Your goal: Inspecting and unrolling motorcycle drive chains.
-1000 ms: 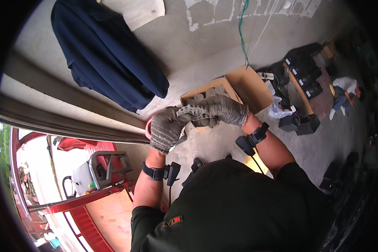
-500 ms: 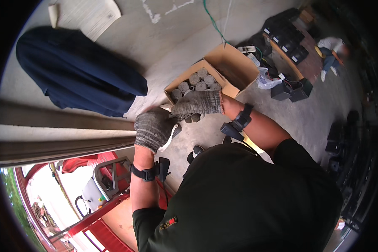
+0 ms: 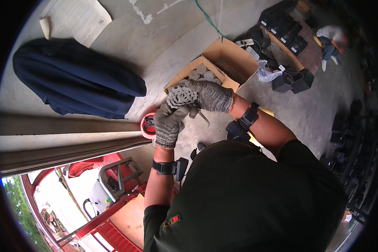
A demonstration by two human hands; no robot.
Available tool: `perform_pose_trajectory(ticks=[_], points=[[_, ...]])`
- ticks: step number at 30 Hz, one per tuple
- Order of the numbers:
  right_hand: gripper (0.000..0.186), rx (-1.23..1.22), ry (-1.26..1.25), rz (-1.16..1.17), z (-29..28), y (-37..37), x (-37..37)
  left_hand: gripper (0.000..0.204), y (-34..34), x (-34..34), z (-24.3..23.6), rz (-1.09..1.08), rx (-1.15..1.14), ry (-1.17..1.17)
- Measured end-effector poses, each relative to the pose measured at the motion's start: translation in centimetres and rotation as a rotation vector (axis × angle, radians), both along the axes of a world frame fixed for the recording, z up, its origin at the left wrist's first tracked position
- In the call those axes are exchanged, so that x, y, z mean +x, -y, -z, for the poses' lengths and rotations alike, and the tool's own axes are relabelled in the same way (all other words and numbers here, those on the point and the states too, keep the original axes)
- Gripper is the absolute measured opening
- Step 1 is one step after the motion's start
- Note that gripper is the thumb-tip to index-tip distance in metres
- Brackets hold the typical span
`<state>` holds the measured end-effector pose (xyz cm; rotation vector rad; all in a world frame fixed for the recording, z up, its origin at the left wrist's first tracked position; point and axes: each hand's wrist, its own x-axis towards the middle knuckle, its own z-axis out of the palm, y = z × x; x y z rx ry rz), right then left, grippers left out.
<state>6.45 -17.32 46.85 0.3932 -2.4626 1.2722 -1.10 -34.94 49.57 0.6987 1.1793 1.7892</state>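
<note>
A grey coiled strip with a lattice-like face [image 3: 181,97] is held up between my two gloved hands. My left hand [image 3: 168,125], in a mottled grey knit glove, has its fingers closed under and around the coil. My right hand [image 3: 211,96], gloved alike, grips the coil from the right, with a short tail hanging below its fingers. Just beyond them stands an open cardboard box [image 3: 221,75] of similar grey rolls [image 3: 201,69], partly hidden by my hands.
A second open carton [image 3: 245,67], a pink bucket [image 3: 149,135], a dark jacket [image 3: 75,80] on the wall, black cases [image 3: 281,29] and electrical parts at right, a seated person [image 3: 329,38] at far right, and a red vehicle [image 3: 113,222] at lower left.
The coil's lattice face has turned into view. My left hand has moved right and up beneath it, uncovering the pink bucket. The view has shifted, sliding the boxes up and leftward.
</note>
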Motion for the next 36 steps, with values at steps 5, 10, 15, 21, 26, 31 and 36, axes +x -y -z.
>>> perform_pose_trajectory(ticks=[5, 10, 15, 21, 26, 31, 36], points=[[0.045, -1.334, 0.487, -0.228, 0.1, -0.1, 1.0, 0.019, -0.5, 0.3, 0.8, -0.195, -0.211, -0.181], [0.037, -1.388, 0.533, -0.081, 0.3, -0.8, 2.1, 0.019, -1.0, 0.7, -1.0, -0.205, -0.212, -0.196], [0.028, -0.965, 0.638, -0.095, -0.4, -3.1, 4.4, 0.013, -1.1, 0.3, -0.8, -0.382, -0.243, -0.355], [0.02, -0.711, 0.668, 0.059, -1.2, -2.7, 5.7, 0.009, -1.7, 1.3, -1.3, -0.497, -0.205, -0.322], [0.02, -0.643, 0.692, 0.046, -1.7, -2.9, 6.5, 0.018, -1.1, 0.9, -0.3, -0.48, -0.228, -0.34], [0.022, -0.576, 0.679, 0.04, -1.0, -3.8, 7.2, 0.028, -1.9, 1.2, -0.8, -0.428, -0.338, -0.243], [0.023, -0.671, 0.607, -0.002, 2.7, -4.6, 8.1, 0.027, -1.6, 2.0, 0.4, -0.286, -0.405, -0.332]])
